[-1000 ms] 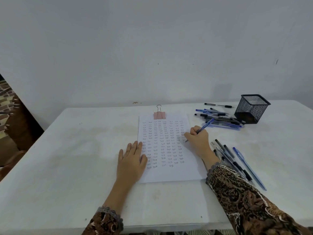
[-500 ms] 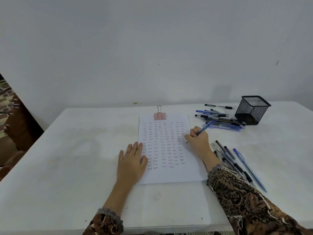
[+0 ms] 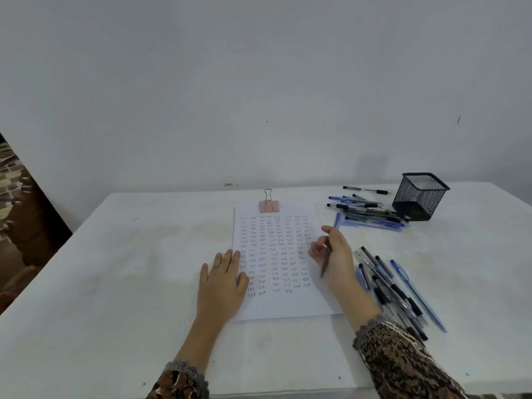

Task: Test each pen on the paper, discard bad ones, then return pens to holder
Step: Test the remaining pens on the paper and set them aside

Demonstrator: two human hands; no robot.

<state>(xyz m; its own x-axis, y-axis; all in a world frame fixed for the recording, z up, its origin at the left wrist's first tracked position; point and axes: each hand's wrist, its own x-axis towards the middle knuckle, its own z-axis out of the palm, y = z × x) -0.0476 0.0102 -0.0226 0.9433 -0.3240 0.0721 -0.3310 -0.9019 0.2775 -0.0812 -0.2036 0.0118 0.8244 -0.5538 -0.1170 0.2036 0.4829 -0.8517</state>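
Soft, even light, faint shadows; right hand point(image 3: 335, 256) slightly blurred (wide-angle bowing at edges).

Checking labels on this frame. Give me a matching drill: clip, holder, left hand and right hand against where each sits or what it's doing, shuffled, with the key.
Things
1. clip
2. holder
3. left hand
4. right hand

Places or states
A. grips a pen
B. lies flat on the left edge of the paper
C. stands upright at the far right, next to a pen pile
D. clamped on the paper's top edge

Pairs: 1-D, 2-C, 3-B, 4-A
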